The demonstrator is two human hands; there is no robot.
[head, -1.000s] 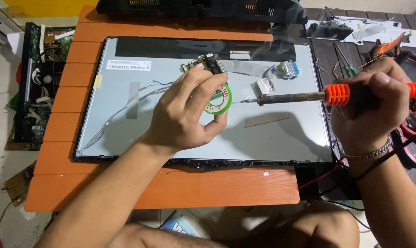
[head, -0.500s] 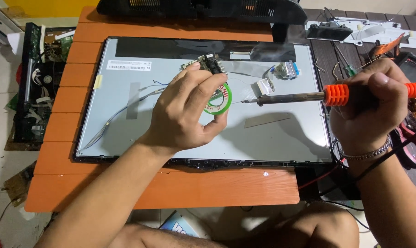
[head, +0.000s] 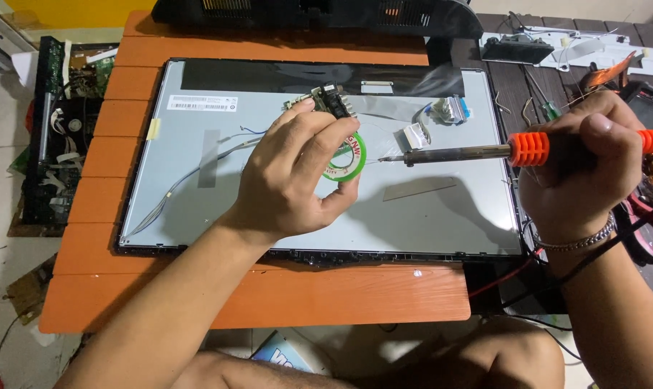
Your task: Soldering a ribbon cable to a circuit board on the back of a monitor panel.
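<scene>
The left hand [head: 298,176] is curled around a small round spool with a green rim [head: 347,160], thumb under it and fingers over its top, holding it just above the grey metal back of a flat display panel [head: 442,216] that lies on the orange slatted worktop [head: 341,295]. Just beyond the fingertips sits a small circuit board [head: 331,99], touching or nearly touching them. The right hand [head: 582,169] is closed in a fist around the orange handle of a soldering iron [head: 485,153], whose metal shaft runs level toward the spool, its tip just beside the rim. White flat ribbon cables [head: 442,115] lie on the panel near the iron's tip.
</scene>
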